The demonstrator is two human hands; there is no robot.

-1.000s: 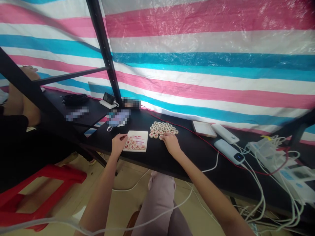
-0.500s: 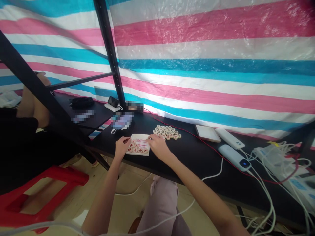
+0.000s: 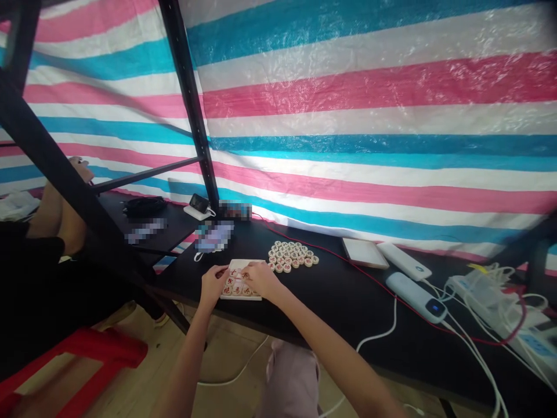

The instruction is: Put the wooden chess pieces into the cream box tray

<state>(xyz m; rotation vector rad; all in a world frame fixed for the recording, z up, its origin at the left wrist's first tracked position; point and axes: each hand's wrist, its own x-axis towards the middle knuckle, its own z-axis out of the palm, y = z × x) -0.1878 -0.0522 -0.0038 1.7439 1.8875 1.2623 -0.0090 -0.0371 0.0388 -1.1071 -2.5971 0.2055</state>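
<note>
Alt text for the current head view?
A bare left hand and right hand are at a shallow white tray of round, red-marked pieces. More round cream pieces cluster to its right on a black tabletop, before a pink, white and blue striped plastic sheet.

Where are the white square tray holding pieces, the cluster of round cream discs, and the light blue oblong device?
White square tray [image 3: 241,262]: head view, far rim.
Cluster of round cream discs [image 3: 294,254]: head view, a middle disc.
Light blue oblong device [image 3: 411,294]: head view, its middle.
</note>
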